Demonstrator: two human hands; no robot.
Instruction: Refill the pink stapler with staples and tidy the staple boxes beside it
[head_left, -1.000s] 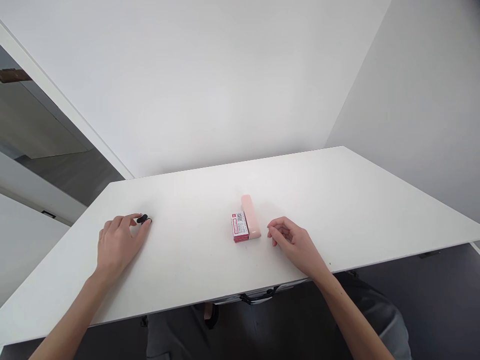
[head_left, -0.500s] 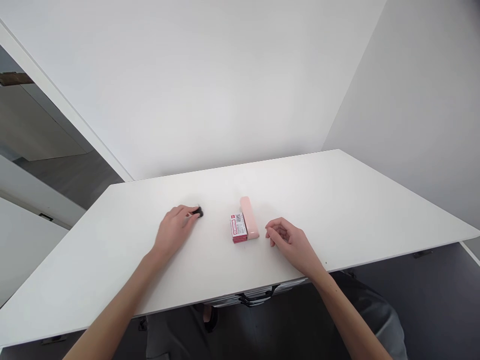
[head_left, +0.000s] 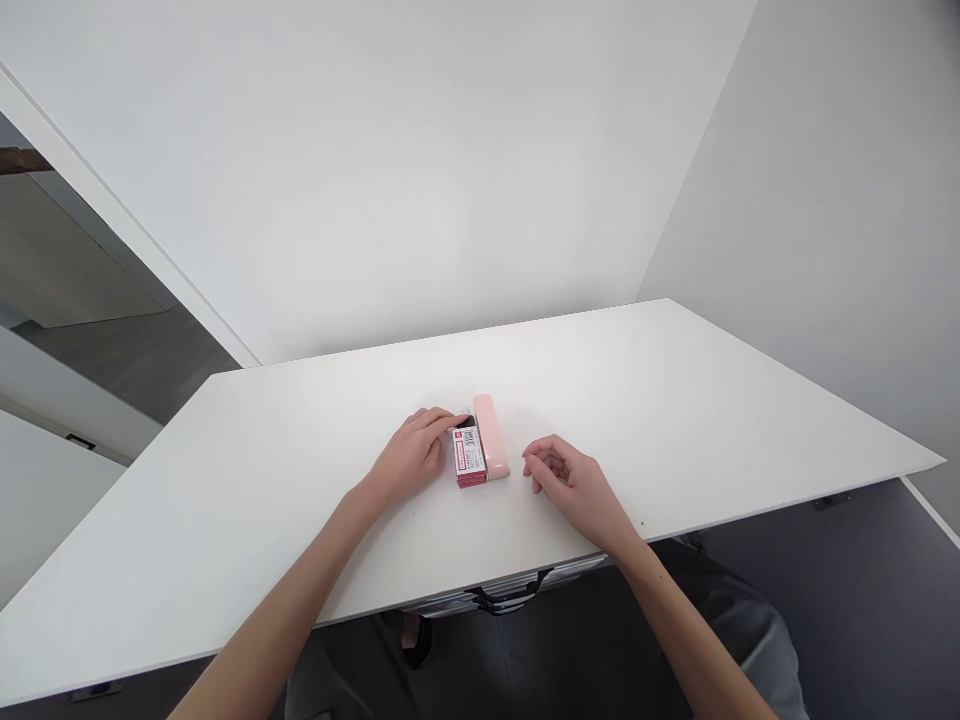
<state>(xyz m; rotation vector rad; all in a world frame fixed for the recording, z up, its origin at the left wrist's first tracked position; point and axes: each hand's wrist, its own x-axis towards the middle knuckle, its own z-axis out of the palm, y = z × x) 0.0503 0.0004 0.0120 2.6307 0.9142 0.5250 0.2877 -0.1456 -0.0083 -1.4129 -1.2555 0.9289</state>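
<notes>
My left hand [head_left: 412,450] is closed, its fingertips on a small black clip [head_left: 468,421] that looks like a binder clip with thin wire handles. The clip is just behind a stack of small red-and-white boxes [head_left: 470,455], close to the pink stapler [head_left: 491,437]; fingers partly cover it. Those boxes lie along the stapler's left side. To the right of the stapler, my right hand [head_left: 566,480] rests on the tabletop, fingers loosely curled in with thumb and forefinger together and nothing visible in them.
The white table [head_left: 675,400] meets a white wall [head_left: 450,180] at the back. A grey panel [head_left: 840,200] rises on the right. Beneath the front edge is a stack with a black handle [head_left: 510,598], near my legs. A dark speck lies by my right wrist.
My left hand has carried the black clip rightward across the table to the boxes and stapler. My right hand keeps its place and pose. The view has shifted slightly.
</notes>
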